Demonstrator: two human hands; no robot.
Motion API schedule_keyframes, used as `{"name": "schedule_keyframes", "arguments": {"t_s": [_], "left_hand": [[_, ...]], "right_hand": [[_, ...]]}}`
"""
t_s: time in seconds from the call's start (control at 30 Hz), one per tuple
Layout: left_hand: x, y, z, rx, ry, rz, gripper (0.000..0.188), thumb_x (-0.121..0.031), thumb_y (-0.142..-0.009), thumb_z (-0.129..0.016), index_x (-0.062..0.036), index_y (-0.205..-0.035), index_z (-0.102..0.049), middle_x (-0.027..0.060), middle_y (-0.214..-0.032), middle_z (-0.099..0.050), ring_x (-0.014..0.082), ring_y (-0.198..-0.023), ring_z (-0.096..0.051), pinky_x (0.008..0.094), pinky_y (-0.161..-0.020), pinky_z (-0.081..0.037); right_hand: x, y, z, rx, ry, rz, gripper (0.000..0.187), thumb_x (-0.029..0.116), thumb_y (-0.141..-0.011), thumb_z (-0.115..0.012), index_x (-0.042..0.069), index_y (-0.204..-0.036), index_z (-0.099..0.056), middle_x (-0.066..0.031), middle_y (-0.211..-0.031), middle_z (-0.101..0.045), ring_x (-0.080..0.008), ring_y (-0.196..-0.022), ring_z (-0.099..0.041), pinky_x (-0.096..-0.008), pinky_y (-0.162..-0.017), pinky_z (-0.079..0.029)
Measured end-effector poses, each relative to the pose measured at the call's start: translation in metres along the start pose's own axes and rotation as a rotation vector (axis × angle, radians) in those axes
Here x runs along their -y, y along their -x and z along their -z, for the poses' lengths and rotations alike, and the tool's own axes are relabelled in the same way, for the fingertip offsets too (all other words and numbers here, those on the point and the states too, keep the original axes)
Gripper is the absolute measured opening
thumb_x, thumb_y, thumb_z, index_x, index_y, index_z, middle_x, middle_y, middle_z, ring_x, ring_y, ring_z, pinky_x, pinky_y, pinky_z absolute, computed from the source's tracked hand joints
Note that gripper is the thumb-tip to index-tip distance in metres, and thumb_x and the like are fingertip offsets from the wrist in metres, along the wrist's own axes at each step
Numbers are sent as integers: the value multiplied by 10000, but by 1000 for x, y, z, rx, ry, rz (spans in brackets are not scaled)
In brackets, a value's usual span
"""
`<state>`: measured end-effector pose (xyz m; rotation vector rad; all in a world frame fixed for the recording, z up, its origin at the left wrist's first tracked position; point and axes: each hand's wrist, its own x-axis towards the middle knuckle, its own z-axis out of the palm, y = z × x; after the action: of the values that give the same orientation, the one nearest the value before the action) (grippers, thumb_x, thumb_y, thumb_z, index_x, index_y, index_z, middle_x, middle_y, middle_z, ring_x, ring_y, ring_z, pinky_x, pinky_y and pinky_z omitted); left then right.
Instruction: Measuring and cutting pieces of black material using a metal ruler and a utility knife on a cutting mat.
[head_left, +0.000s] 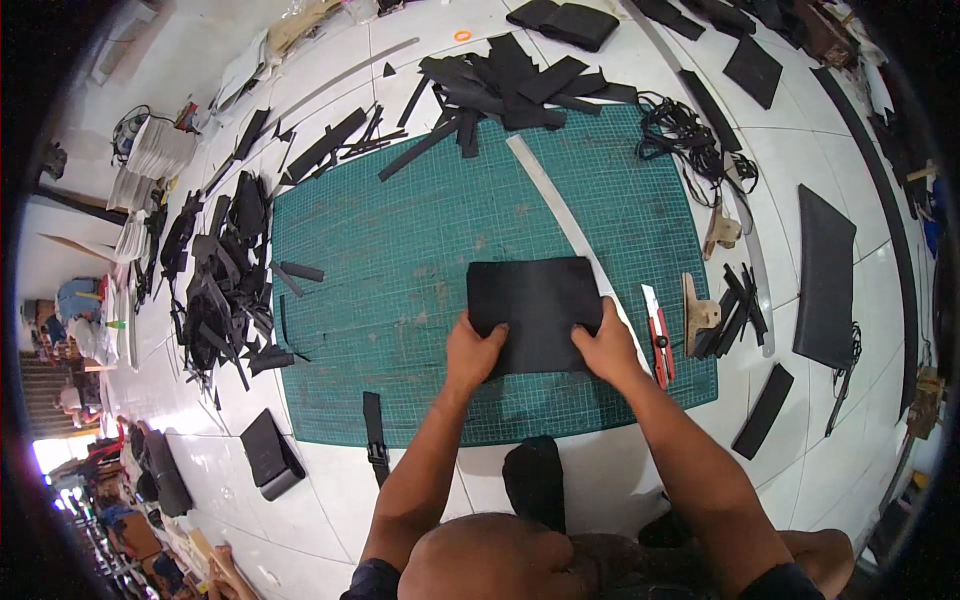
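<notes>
Between my hands is a black rectangular sheet, its material looking like fabric or leather, held over the green cutting mat. My left hand grips its left edge with the thumb on top and the fingers hidden beneath. On the right edge, my right hand holds it the same way. A long metal ruler runs slantwise past the sheet's right side and partly behind my right hand. Just right of that hand lies a red box cutter with its blade out.
Black offcuts are heaped at the mat's far edge, with another pile to its left. Metal clamps, coiled black cord and a black panel lie to the right. A strap with a buckle lies near my left forearm.
</notes>
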<state>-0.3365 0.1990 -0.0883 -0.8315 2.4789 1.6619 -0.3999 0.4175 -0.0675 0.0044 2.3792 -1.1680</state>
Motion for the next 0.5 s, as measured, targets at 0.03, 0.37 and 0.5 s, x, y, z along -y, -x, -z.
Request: {"name": "schedule_keyframes", "arguments": {"t_s": [0.03, 0.37, 0.5], "left_hand": [[-1, 5, -3, -54, -82, -76, 308, -74, -839, -664, 52, -1109, -586, 182, -978, -681, 259, -884, -672, 360, -760, -531], [-9, 42, -19, -248, 313, -496, 174, -19, -864, -619, 2, -1021, -547, 153, -1028, -606, 222, -1005, -606, 320, -879, -477], [9, 35, -31, -266, 391, -444, 201, -30, -883, -614, -19, -1072, -546, 129, -1093, -606, 191, -1020, -594, 300, -889, -473]], "right_hand": [[4, 6, -1, -30, -1, 24, 584, 219, -836, -640, -73, -1292, -419, -348, -1175, -580, -470, -1099, -586, -470, -934, -474], [-12, 50, -46, -239, -402, 319, 458, 53, -870, -667, 4, -1213, -367, -177, -1217, -505, -244, -1094, -548, -362, -917, -466], [-31, 43, -61, -233, -484, 395, 405, 45, -889, -642, 3, -1208, -396, -170, -1217, -523, -259, -1130, -553, -366, -958, -456]]}}
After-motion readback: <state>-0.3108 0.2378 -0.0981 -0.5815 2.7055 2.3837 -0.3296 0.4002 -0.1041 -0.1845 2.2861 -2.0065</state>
